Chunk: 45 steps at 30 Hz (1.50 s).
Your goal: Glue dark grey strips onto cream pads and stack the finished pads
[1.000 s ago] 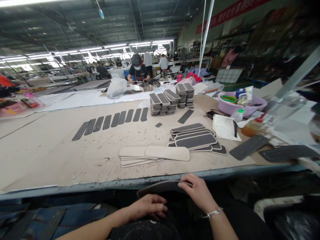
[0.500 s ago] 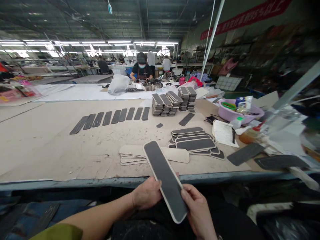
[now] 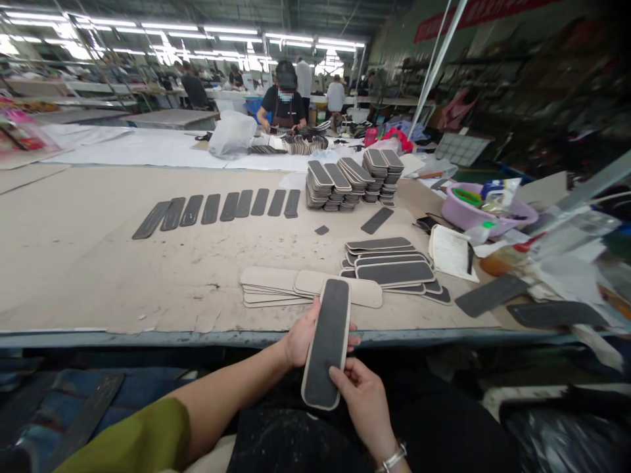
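A long grey panel with rounded corners and a pale border (image 3: 326,341) is held nearly upright between my hands, just in front of the table edge. My left hand (image 3: 300,339) supports it from behind; its fingertips show past the right side. At the lower right edge my right hand (image 3: 363,397) pinches the panel, thumb on the grey face. Beyond it lie fanned pale strips (image 3: 269,279), partly covered by the panel's top. To their right is a loose pile of similar grey, pale-edged panels (image 3: 394,270).
Several dark grey strips (image 3: 211,209) lie in a row on the table (image 3: 172,282). Behind are stacked panels (image 3: 335,180). At right are a notebook (image 3: 449,253), a purple basin (image 3: 488,220) and a bottle of amber liquid (image 3: 503,259). A co-worker (image 3: 283,105) sits across the table.
The panel has turned from a slant to nearly upright and come closer to me. My left hand has slid further behind it, and my right hand has moved up slightly along its right edge.
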### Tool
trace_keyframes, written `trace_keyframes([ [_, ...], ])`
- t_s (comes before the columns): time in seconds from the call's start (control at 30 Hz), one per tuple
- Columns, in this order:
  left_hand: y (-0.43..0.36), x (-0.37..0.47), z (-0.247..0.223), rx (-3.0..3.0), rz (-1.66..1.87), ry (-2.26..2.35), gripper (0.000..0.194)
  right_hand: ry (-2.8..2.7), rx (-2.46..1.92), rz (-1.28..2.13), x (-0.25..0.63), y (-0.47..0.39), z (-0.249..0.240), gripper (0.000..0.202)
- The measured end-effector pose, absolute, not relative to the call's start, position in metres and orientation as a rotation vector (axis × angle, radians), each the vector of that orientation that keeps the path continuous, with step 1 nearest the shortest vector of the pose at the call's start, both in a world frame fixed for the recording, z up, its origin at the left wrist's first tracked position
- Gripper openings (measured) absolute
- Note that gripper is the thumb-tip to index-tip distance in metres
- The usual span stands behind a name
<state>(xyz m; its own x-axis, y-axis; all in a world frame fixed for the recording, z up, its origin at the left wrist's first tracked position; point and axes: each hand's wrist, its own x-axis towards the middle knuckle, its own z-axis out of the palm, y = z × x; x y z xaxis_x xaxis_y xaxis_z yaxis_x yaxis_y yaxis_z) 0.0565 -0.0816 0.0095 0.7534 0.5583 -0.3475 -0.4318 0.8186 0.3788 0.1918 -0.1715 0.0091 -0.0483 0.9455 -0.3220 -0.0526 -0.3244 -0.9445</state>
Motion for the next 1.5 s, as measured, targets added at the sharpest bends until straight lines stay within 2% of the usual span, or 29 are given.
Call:
trace_keyframes([
  [0.37, -0.082, 0.047, -0.006, 0.328, 0.534, 0.399, 0.092, -1.155, -1.349, 1.622, 0.188, -0.173, 0.0, 0.037],
  [0.57, -0.088, 0.05, -0.002, 0.32, 0.549, 0.377, 0.091, -1.178, -1.599, 1.281, 0.18, -0.165, 0.005, 0.04],
  [0.67, -0.091, 0.05, -0.001, 0.32, 0.552, 0.371, 0.091, -1.169, -1.597, 1.243, 0.178, -0.167, 0.001, 0.04],
  [1.07, -0.099, 0.052, -0.001, 0.255, 0.479, 0.349, 0.093, -0.986, -1.35, 1.516, 0.184, -0.176, -0.004, 0.037],
  [1.27, -0.096, 0.052, -0.001, 0.288, 0.454, 0.332, 0.095, -1.025, -1.293, 1.567, 0.191, -0.178, -0.017, 0.039],
  [1.5, -0.081, 0.048, 0.003, 0.298, 0.597, 0.427, 0.088, -1.095, -1.41, 1.515, 0.182, -0.171, 0.0, 0.034],
])
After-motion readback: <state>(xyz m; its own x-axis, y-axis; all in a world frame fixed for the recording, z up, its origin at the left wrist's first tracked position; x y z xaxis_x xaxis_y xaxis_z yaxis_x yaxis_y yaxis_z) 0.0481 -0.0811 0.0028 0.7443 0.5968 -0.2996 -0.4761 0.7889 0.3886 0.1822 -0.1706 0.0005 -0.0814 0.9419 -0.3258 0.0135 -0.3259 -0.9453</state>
